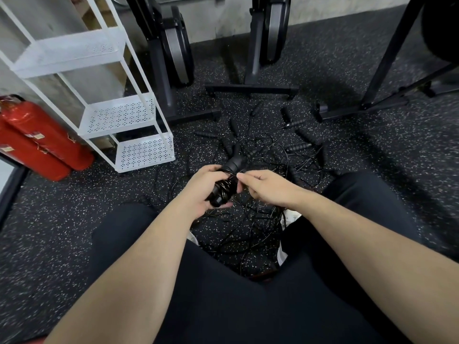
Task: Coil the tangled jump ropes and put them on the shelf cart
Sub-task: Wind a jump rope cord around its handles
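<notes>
Fingers of the left hand [198, 188] curled round a pair of black jump-rope handles [223, 187] with thin cord wound over them, while the right hand [263, 186] pinched that cord just beside the handles. Both hands hovered above the tangled jump ropes [270, 150] strewn on the speckled floor [74, 219], near the white shelf cart [139, 135] at left.
</notes>
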The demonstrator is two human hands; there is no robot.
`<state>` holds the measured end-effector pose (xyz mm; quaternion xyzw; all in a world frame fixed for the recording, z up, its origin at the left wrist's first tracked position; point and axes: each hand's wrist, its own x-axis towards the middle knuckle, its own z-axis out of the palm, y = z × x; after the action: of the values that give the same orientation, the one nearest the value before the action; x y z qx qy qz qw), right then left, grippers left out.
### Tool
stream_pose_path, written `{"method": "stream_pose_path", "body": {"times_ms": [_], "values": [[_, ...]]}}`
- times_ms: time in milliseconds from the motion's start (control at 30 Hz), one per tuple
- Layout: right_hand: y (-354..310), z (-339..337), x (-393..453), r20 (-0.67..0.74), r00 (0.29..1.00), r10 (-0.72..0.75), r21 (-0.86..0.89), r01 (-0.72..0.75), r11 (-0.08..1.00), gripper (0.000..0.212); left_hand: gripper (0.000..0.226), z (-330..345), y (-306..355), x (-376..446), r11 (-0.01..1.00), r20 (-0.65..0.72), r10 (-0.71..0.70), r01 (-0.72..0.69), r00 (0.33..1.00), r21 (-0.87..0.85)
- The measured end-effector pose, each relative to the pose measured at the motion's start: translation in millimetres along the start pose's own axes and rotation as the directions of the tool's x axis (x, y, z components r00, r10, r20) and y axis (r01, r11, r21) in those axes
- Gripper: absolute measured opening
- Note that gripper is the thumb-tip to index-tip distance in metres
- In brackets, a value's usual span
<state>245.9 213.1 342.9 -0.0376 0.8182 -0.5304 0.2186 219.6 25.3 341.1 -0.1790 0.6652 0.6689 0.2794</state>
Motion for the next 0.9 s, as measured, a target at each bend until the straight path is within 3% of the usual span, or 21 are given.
{"method": "stream_pose_path", "body": {"times_ms": [267,467,633,767,900], "values": [[4.3,-4.2,3.2,0.001,0.999,0.036,0.026,-0.036,0.999,0.025,0.032,-8.2,9.1,-12.1,0.928,0.154,-0.099,0.147,0.983,-0.342],[-0.8,-2.8,-2.2,-0.005,1.0,0.029,-0.001,-0.029,1.0,0.055,0.03,-4.6,14.1,-20.8,0.89,0.206,-0.074,0.158,0.976,-0.428],[-4.7,-2.1,-3.3,-0.019,1.0,-0.002,0.031,0.002,1.0,0.054,0.036,-4.1,14.4,-25.4,0.898,0.255,-0.068,0.17,0.965,-0.406],[-6.7,-2.1,-4.9,-0.02,0.999,-0.05,0.049,0.051,0.998,0.048,0.058,-1.4,16.0,-28.3,0.926,0.238,-0.078,0.159,0.968,-0.343],[-4.4,-1.5,-4.8,-0.049,0.996,-0.076,0.029,0.077,0.997,0.046,0.047,0.2,18.4,-28.7,0.917,0.209,-0.085,0.158,0.974,-0.365]]}}
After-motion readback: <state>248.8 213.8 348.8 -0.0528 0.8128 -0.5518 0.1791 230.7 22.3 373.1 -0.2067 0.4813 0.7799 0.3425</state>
